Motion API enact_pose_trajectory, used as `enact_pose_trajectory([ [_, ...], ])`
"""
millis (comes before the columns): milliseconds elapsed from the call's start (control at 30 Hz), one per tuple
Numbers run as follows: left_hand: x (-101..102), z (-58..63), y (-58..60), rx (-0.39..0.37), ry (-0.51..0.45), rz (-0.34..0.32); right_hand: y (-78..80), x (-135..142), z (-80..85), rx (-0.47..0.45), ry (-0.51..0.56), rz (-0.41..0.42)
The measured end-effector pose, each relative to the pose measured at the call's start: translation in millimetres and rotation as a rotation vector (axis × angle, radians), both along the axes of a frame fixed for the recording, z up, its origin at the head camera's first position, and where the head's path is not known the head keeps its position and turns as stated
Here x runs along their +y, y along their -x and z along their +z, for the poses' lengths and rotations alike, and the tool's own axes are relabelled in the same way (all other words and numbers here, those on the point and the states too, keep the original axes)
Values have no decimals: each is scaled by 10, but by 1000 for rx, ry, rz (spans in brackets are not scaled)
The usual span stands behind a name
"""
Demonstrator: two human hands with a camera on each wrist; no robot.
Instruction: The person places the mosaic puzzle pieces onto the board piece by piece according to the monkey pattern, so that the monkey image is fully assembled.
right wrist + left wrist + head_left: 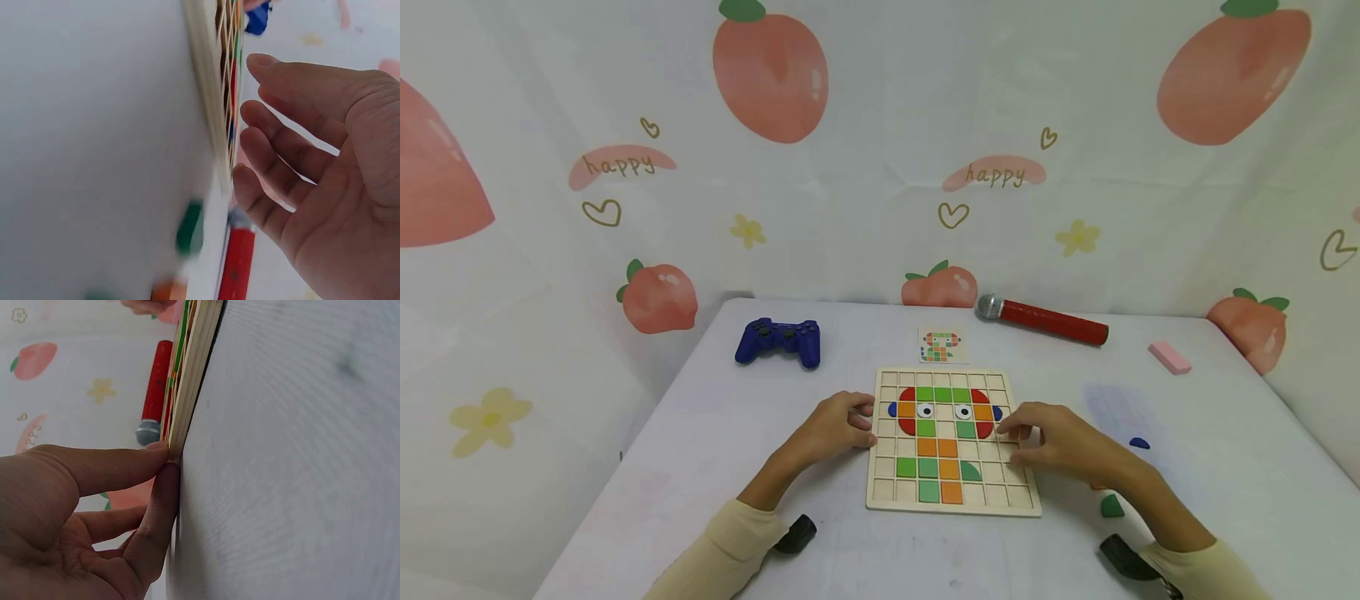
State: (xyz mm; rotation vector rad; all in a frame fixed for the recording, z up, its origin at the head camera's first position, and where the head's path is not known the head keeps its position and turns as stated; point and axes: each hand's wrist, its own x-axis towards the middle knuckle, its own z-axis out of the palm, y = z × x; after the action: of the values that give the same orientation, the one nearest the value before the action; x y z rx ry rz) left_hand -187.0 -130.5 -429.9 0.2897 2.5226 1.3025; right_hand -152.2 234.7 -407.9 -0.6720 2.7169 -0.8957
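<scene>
A square wooden grid board (887,492) lies on the table, with colored tiles forming a figure with two eye tiles (962,412). My left hand (835,427) holds the board's left edge; in the left wrist view the thumb (119,469) and a bent finger meet at its corner. My right hand (1052,433) hovers over the right side, fingertips close to a red corner tile (983,430) and a blue half-round tile (997,412). In the right wrist view its fingers (275,140) are spread and loosely bent, with nothing between them.
A patterned card (955,354) lies behind the board. Further out are a blue game controller (777,339), a red microphone (1052,322) and a pink block (1170,357). Loose green (1112,506) and blue (1139,443) pieces lie around my right forearm, which partly hides an orange one.
</scene>
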Motion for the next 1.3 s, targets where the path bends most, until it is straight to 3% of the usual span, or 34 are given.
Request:
enact_pose_trajectory([
  [333,-3,-3,-5,3,15,6,-60,435,-6,-66,-32,-119],
  [500,-2,4,-6,9,13,-3,-40,550,-21,-91,-45,-121],
  [733,1,0,-6,8,4,-2,-32,623,-45,-146,-65,-113],
  [1000,-9,-9,-5,-4,1,7,-23,642,-30,-160,-11,-106],
  [1300,-10,-1,-4,-1,7,-6,-6,643,-7,-179,-73,-146],
])
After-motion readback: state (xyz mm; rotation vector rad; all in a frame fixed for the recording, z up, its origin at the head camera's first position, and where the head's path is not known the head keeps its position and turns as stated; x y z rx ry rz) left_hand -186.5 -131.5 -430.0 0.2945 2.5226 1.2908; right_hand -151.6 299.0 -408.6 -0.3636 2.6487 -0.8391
